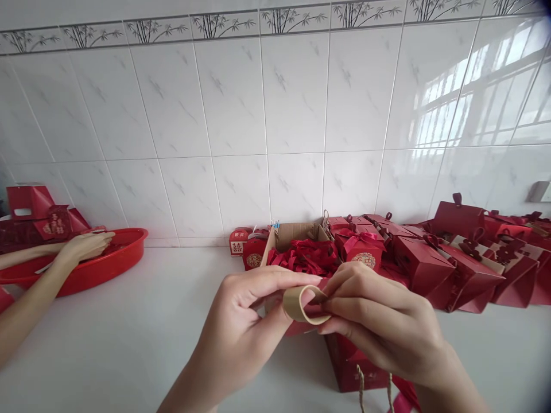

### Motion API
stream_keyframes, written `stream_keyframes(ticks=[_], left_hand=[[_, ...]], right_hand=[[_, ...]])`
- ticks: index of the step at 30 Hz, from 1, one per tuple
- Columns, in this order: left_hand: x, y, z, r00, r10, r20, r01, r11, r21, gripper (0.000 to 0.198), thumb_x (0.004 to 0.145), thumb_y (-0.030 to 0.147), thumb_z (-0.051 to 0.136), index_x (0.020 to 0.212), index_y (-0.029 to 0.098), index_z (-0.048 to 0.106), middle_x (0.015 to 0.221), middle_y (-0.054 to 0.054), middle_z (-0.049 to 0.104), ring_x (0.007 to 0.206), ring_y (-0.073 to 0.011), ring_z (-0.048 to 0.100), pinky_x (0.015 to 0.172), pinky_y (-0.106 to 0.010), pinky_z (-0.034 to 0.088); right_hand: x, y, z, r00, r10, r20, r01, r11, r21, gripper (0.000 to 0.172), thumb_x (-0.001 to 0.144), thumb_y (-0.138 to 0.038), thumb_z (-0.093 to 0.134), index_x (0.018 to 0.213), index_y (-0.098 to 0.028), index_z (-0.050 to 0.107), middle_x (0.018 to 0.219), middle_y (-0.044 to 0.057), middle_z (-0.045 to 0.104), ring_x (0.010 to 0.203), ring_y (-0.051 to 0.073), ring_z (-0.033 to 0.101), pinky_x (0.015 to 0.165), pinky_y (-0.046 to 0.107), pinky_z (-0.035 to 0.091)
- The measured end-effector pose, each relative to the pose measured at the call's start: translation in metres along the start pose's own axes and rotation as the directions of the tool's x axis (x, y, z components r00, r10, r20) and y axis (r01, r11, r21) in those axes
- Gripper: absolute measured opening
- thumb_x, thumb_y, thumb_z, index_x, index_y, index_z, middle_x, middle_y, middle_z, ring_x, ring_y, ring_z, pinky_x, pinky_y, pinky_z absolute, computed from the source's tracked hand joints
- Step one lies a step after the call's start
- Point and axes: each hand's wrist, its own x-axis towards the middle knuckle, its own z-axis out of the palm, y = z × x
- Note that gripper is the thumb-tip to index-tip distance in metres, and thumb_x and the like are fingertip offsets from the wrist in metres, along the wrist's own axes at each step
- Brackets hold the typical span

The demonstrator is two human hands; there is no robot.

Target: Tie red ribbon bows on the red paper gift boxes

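We count three hands: our left hand (241, 327), our right hand (379, 321) and one other person's hand (86, 245). We see one looped tan paper strip (297, 304), one open brown cardboard box (293, 234), one round red plastic basin (112, 258), two small red printed containers (238, 242), and at least eight dark red paper gift boxes (422, 267).

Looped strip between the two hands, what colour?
Tan, like kraft paper. The strip shows best in the head view.

Bright, even daylight; a window's glare gleams on the glossy white tiled wall (451, 109), upper right. Only faint shadows under the left hand (241, 327) and right hand (379, 321) on the white worktop (129, 321). Tile lines bow at the edges.
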Motion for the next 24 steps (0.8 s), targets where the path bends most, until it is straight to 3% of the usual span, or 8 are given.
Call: stream_keyframes(ticks=[11,15,19,24], left_hand=[[-0.001,0.001,0.000,0.992,0.118,0.045,-0.117,0.993,-0.018,0.023,0.083,0.010,0.063,0.090,0.030,0.074,0.074,0.003,0.069,0.065,-0.0097,0.063,0.057,-0.016,0.051],[-0.002,0.002,-0.003,0.981,0.148,0.127,-0.145,0.989,-0.035,0.031,0.081,0.005,0.062,0.095,0.030,0.073,0.083,0.002,0.072,0.069,-0.0108,0.065,0.061,-0.018,0.053],[-0.002,0.002,-0.006,0.962,0.187,0.197,-0.174,0.981,-0.081,0.038,0.077,0.003,0.060,0.104,0.027,0.069,0.094,-0.002,0.071,0.081,-0.0170,0.067,0.076,-0.027,0.057],[-0.002,-0.006,-0.002,0.946,0.291,0.140,-0.285,0.957,-0.059,0.045,0.075,-0.006,0.059,0.103,0.029,0.066,0.093,0.000,0.069,0.084,-0.0164,0.066,0.077,-0.028,0.056]], right_hand=[[0.003,0.000,-0.001,1.000,-0.015,-0.017,0.016,0.999,0.030,0.008,0.086,-0.008,0.061,0.092,-0.012,0.064,0.079,0.007,0.060,0.074,0.017,0.057,0.066,0.035,0.055],[0.004,0.000,-0.003,0.998,-0.037,-0.046,0.037,0.999,-0.004,0.006,0.086,-0.009,0.061,0.089,-0.011,0.064,0.076,0.007,0.059,0.074,0.017,0.059,0.063,0.034,0.054],[0.008,-0.003,-0.005,0.988,-0.099,-0.116,0.089,0.992,-0.090,0.007,0.088,-0.010,0.058,0.088,-0.011,0.065,0.072,0.008,0.059,0.074,0.020,0.061,0.059,0.035,0.053],[0.010,-0.004,-0.004,0.975,-0.135,-0.178,0.105,0.980,-0.171,0.007,0.086,-0.009,0.060,0.089,-0.011,0.065,0.073,0.008,0.062,0.077,0.022,0.064,0.063,0.037,0.055]])
